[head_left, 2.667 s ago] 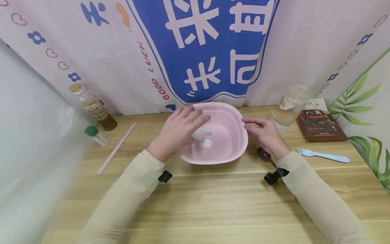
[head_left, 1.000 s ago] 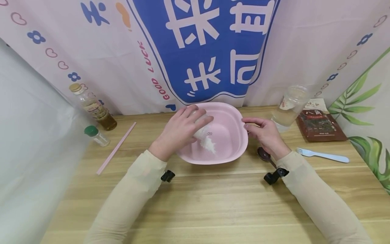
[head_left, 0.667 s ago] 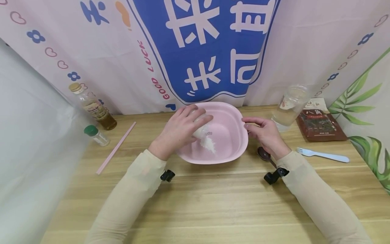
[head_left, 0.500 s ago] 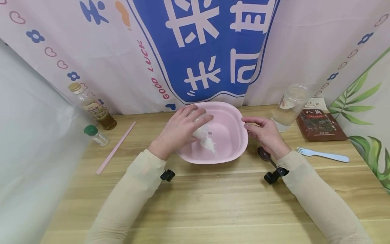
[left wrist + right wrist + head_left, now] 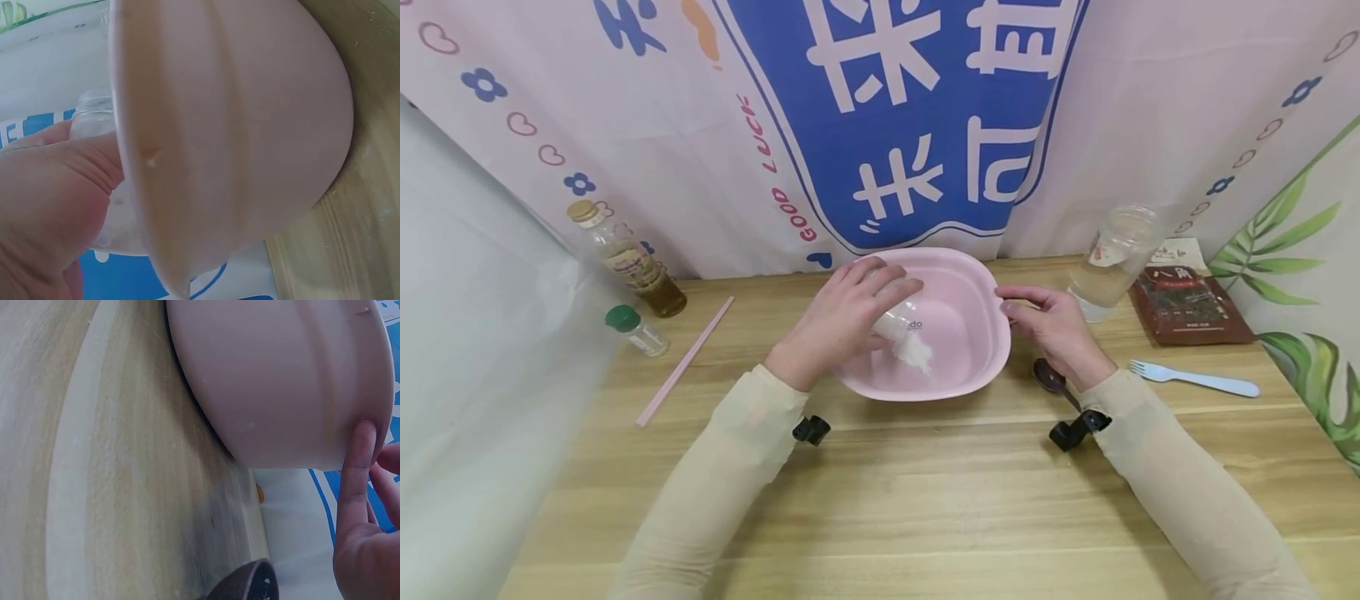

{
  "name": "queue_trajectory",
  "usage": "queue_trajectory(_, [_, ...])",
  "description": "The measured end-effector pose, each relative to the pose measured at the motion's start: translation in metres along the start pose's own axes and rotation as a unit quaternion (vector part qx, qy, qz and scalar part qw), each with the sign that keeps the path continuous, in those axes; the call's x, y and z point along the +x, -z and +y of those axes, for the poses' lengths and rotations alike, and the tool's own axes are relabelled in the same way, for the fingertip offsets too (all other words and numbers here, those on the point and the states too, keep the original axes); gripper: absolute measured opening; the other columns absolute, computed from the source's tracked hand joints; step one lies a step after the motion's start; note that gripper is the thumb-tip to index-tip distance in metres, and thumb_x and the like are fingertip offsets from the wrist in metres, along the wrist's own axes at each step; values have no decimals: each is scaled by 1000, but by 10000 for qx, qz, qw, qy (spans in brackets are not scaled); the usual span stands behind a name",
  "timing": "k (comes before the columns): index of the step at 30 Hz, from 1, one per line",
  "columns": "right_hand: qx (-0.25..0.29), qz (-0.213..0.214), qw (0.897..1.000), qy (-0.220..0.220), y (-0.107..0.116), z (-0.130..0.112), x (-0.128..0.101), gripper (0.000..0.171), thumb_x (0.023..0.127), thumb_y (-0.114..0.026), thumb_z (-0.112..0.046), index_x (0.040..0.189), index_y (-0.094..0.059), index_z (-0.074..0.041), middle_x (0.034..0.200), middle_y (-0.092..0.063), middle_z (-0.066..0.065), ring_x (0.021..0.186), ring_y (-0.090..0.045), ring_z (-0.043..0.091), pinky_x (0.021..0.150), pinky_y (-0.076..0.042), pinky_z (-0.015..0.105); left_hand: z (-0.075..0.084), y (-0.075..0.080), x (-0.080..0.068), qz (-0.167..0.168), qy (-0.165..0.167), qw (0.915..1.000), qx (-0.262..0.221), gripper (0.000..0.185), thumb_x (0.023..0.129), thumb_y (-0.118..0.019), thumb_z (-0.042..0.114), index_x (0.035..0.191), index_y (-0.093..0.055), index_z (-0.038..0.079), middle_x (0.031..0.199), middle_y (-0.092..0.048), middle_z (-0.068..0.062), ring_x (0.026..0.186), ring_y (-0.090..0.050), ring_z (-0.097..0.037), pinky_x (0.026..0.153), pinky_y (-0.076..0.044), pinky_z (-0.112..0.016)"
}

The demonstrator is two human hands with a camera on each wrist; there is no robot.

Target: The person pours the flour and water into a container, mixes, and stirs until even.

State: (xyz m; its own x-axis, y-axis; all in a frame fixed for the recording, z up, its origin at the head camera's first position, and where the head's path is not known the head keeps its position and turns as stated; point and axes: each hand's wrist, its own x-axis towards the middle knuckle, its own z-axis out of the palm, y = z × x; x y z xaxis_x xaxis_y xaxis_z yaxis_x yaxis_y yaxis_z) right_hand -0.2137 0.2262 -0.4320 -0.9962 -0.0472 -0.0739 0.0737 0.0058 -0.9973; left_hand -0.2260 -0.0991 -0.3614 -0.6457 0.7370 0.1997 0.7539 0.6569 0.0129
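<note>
In the head view, my left hand [image 5: 838,325] grips a clear jar [image 5: 895,321] tipped over the pink basin [image 5: 973,342], its mouth pointing down toward the right. White powder [image 5: 917,353] lies on the basin floor below the jar's mouth. The left wrist view shows the jar's threaded neck [image 5: 95,107] behind the basin's wall, with the thumb along the jar. On the opposite side, my right hand [image 5: 1051,329] pinches the basin's rim between thumb and fingers; its thumb [image 5: 357,465] presses the outer wall in the right wrist view.
A dark spoon [image 5: 1049,377] lies below the right hand, a light blue fork [image 5: 1197,380] farther right. Behind stand a clear container of liquid [image 5: 1112,262] and a brown spice packet [image 5: 1191,307]. At left are an oil bottle [image 5: 632,265], a green-capped shaker [image 5: 638,330] and pink chopsticks [image 5: 687,360].
The powder in the basin has grown from a small round heap into a longer patch reaching toward the front right. My left hand shifted slightly right; my right hand stayed on the rim.
</note>
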Motion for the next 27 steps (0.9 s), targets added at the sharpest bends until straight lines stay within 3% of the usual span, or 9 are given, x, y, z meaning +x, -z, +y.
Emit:
queue_trajectory(5, [123, 18, 9999, 11, 0, -1, -1, 43, 101, -71, -6, 139, -64, 13, 112, -78, -11, 92, -75, 4, 79, -65, 21, -4, -1, -2, -21, 117, 9998, -167, 91, 82, -97, 30, 160, -51, 24, 159, -56, -5, 152, -42, -34, 129, -36, -56])
queue_trajectory(11, [59, 39, 10000, -41, -1, -2, -1, 43, 102, -71, -6, 140, -64, 13, 111, -77, -12, 92, -75, 3, 79, -64, 21, -10, 0, -5, 36, 452, 9959, -785, 89, 83, -95, 36, 159, -52, 21, 160, -54, -4, 152, -42, -33, 130, -33, -59])
queue_trajectory(19, [-49, 32, 10000, -66, -2, -5, -2, 45, 103, -70, -7, 142, -62, 13, 113, -75, -13, 94, -75, 3, 81, -64, 21, -22, -3, -13, 244, 900, 9812, -1688, 93, 80, -98, 33, 158, -50, 18, 161, -53, -7, 149, -41, -34, 130, -29, -58])
queue_trajectory(27, [51, 0, 10000, -15, -2, -3, -2, 44, 103, -69, -6, 141, -62, 13, 112, -77, -13, 94, -75, 3, 80, -64, 21, -25, 2, -21, 575, 1162, 9609, -2448, 98, 77, -99, 18, 159, -45, 9, 158, -52, -14, 148, -41, -36, 127, -37, -59])
